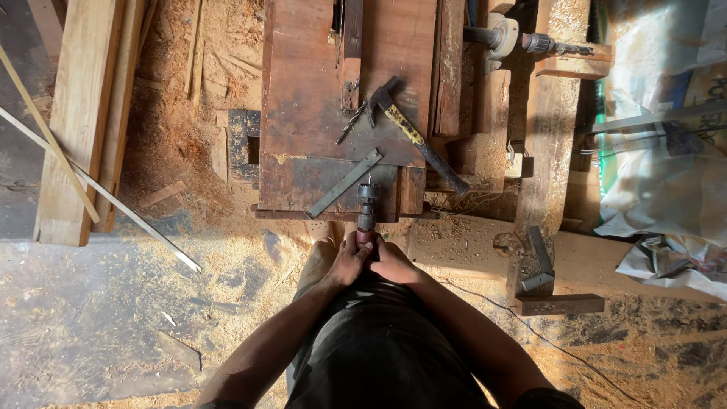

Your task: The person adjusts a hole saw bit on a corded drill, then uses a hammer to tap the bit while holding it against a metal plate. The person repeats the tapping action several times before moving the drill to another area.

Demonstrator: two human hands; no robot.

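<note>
Sawdust all over the floor point(113, 303) on the left. My left hand point(350, 261) and right hand point(394, 265) both have fingers wrapped tight around the drill point(367, 212), its bit pushed against the wooden tabletop point(318, 98)'s near edge, beside a flat metal bar point(345, 183), with the hammer point(413, 136) further right.

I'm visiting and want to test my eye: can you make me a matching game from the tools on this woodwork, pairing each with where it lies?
Things:
1. drill
2. hammer
3. metal bar
4. loose bit

Places:
A. slanting across the dark plank, just left of the drill's chuck
B. held in both hands, pointing at the plank's near edge
C. just left of the hammer's head
D. right of the bit, handle running down to the right

Pairs: 1-B, 2-D, 3-A, 4-C
</note>
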